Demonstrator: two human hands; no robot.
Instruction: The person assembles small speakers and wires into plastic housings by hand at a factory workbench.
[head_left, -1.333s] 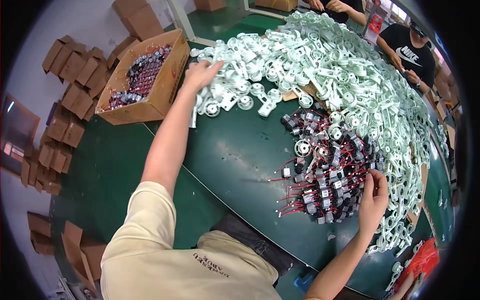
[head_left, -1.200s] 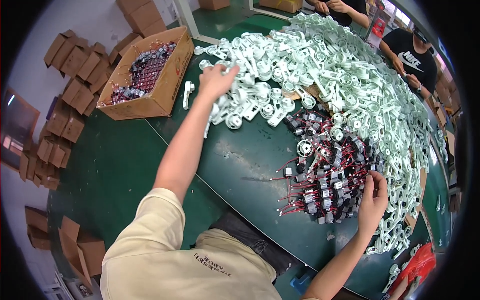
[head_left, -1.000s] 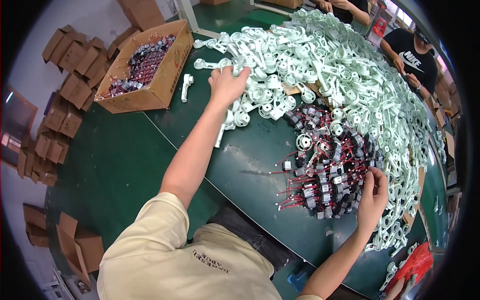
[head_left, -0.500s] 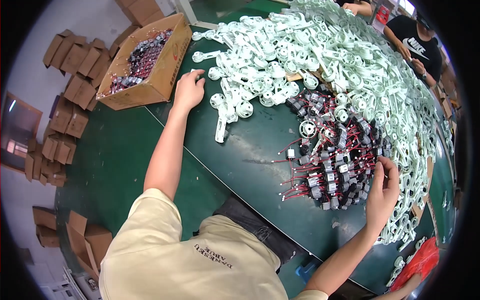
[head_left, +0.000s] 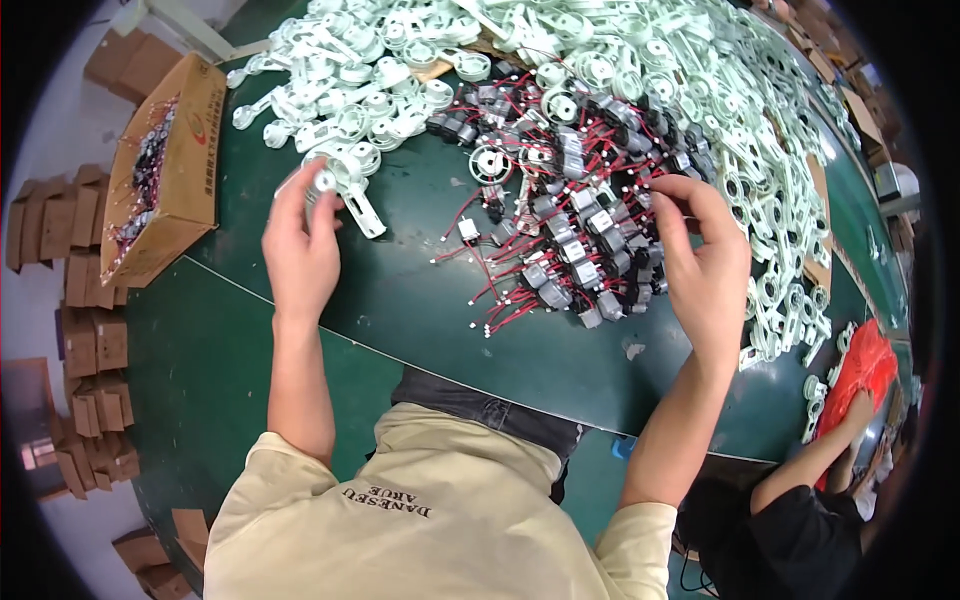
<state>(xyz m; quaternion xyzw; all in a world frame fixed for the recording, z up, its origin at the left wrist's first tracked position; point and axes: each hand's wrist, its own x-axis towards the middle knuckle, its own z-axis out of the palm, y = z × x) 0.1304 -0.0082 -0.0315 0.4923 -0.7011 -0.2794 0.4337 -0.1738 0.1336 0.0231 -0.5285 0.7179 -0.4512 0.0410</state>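
Observation:
My left hand (head_left: 300, 245) is at the near edge of the pale green pile, its thumb and fingers closed around the round end of a pale green plastic housing (head_left: 358, 205) with a slotted handle. Across the table, my right hand (head_left: 708, 250) reaches to the right side of a heap of small grey motors (head_left: 565, 250) with red wires and white connectors. Its thumb and forefinger come together in a pinch among the wires; what they hold, if anything, cannot be made out. A round pale part (head_left: 490, 164) lies among the motors.
A large pile of pale green housings (head_left: 640, 60) covers the far side of the green table (head_left: 400, 300). At the left stands a cardboard box (head_left: 190, 170) of wired motors. A co-worker's arm (head_left: 815, 455) holds a red bag (head_left: 865, 365) at the right.
My view has turned, so the table sits further left and higher. My left hand has moved from beside the box to a pale green housing. My right hand stays at the motor heap's right side.

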